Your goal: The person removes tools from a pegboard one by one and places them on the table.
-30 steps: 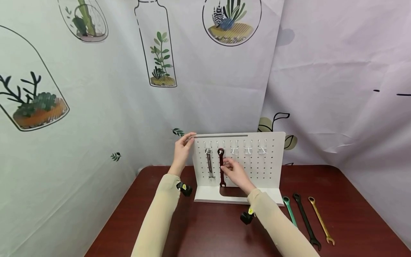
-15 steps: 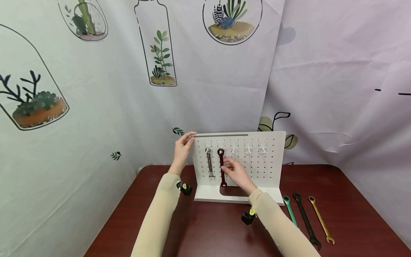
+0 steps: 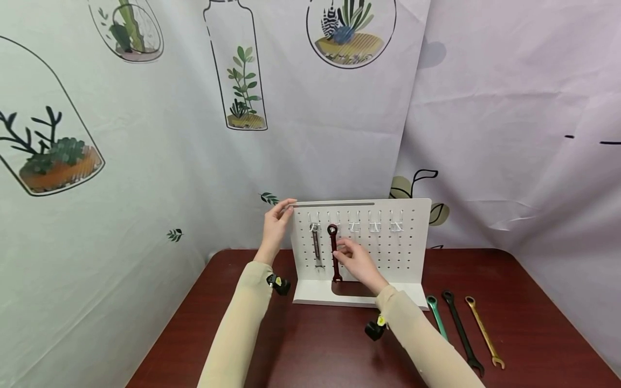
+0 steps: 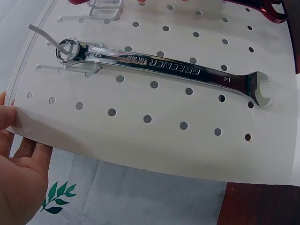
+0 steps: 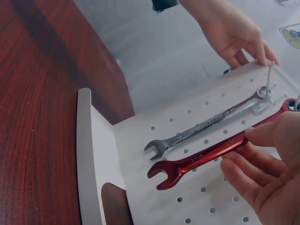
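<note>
My left hand (image 3: 275, 229) grips the upper left corner of a white pegboard (image 3: 402, 258), thumb in front and fingers behind, as the left wrist view shows. In my right hand (image 3: 358, 264) a red combination wrench (image 5: 206, 157) is pinched between thumb and fingers. It hangs upright against the board, its ring end at the second hook from the left and its open jaw pointing down. A chrome combination wrench (image 4: 159, 65) hangs by its ring from the leftmost hook, just left of the red one.
Three more white hooks (image 3: 375, 223) line the board to the right. On the dark red table (image 3: 310, 345), right of the board, lie a green wrench (image 3: 438, 317), a black wrench (image 3: 462, 333) and a gold wrench (image 3: 485, 333). A printed cloth (image 3: 310, 156) hangs behind.
The red wrench's ring end has shifted very slightly left at its hook, with the right hand still on it. My left hand stays on the board's corner.
</note>
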A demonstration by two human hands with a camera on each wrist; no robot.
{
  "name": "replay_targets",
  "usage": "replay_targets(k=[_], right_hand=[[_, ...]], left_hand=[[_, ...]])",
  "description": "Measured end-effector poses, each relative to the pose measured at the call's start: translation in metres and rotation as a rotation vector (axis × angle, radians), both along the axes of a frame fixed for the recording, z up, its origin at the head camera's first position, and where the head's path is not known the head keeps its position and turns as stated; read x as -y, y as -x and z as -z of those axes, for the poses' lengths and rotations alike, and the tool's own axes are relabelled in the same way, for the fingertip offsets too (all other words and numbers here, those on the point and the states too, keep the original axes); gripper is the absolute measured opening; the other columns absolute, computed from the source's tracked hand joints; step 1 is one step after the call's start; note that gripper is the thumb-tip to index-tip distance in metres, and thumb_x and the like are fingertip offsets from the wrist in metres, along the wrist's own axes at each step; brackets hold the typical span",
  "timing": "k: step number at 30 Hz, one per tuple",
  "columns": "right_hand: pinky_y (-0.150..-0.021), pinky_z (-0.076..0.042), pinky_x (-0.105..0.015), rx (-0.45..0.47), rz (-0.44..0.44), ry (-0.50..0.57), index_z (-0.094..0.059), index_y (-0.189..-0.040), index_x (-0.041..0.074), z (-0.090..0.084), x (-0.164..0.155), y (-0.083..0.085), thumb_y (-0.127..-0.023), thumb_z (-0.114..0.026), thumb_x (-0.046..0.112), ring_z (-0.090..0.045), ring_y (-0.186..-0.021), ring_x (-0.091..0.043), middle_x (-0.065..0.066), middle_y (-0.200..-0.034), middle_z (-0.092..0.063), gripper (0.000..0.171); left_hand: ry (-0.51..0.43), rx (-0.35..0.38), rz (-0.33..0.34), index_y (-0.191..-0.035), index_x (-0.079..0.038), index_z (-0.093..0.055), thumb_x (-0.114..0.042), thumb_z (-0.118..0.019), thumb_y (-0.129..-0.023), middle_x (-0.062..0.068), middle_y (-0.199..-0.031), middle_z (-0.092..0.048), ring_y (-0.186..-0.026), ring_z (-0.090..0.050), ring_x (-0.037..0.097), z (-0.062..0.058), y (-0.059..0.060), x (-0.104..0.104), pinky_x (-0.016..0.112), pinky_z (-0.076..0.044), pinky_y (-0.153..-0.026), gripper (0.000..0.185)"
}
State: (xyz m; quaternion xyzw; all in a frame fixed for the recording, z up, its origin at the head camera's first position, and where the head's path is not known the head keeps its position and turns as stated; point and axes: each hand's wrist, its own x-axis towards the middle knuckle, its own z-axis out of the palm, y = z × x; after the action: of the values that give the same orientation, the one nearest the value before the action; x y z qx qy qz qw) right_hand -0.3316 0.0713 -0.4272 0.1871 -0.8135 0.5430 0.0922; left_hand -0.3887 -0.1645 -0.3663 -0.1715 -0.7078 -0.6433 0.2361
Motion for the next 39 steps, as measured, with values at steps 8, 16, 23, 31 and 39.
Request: replay_targets(k=[8, 16, 23, 31, 39], right_hand=[[-0.075, -0.054, -0.036, -0.001, -0.002, -0.006, -0.066, -0.12, 0.005, -0.002, -0.001, -0.003, -0.098, -0.067, 0.011, -0.069, -0.086, -0.022, -0.011, -0.099, -0.074, 0.023], [-0.076, -0.054, -0.038, -0.009, -0.008, -0.018, -0.066, -0.12, 0.005, -0.005, -0.002, -0.007, -0.098, -0.067, 0.012, -0.068, -0.087, -0.02, -0.01, -0.1, -0.074, 0.024], [-0.076, -0.054, -0.037, -0.019, -0.023, -0.015, -0.066, -0.119, 0.006, -0.01, 0.0, -0.014, -0.098, -0.067, 0.011, -0.068, -0.085, -0.019, -0.008, -0.098, -0.074, 0.022], [-0.078, -0.055, -0.038, -0.029, -0.053, -0.035, -0.067, -0.121, 0.009, -0.016, 0.001, -0.023, -0.099, -0.067, 0.014, -0.069, -0.086, -0.019, -0.007, -0.1, -0.074, 0.023], [-0.079, -0.055, -0.038, -0.02, -0.074, -0.045, -0.066, -0.124, 0.01, -0.027, 0.001, -0.035, -0.099, -0.066, 0.017, -0.069, -0.088, -0.017, -0.004, -0.102, -0.074, 0.026]], left_hand=[[0.005, -0.003, -0.009, -0.123, -0.004, -0.07, -0.014, -0.061, -0.103, 0.013, -0.127, -0.065, -0.103, -0.061, 0.019, 0.0, -0.001, -0.001, 0.057, -0.042, -0.095, 0.025], [0.006, -0.011, -0.007, -0.123, -0.004, -0.069, -0.014, -0.06, -0.103, 0.011, -0.125, -0.066, -0.105, -0.061, 0.016, 0.0, 0.0, -0.001, 0.061, -0.041, -0.1, 0.024], [0.0, 0.008, -0.009, -0.123, -0.004, -0.07, -0.014, -0.06, -0.103, 0.01, -0.128, -0.065, -0.104, -0.061, 0.016, 0.0, -0.001, -0.001, 0.059, -0.041, -0.097, 0.024], [0.006, 0.015, -0.012, -0.124, -0.005, -0.069, -0.014, -0.06, -0.103, 0.01, -0.13, -0.064, -0.108, -0.061, 0.018, 0.0, -0.001, -0.001, 0.055, -0.043, -0.1, 0.025], [0.014, 0.017, -0.017, -0.123, -0.006, -0.07, -0.015, -0.06, -0.103, 0.009, -0.13, -0.064, -0.109, -0.061, 0.02, -0.001, -0.003, -0.001, 0.044, -0.046, -0.096, 0.025]])
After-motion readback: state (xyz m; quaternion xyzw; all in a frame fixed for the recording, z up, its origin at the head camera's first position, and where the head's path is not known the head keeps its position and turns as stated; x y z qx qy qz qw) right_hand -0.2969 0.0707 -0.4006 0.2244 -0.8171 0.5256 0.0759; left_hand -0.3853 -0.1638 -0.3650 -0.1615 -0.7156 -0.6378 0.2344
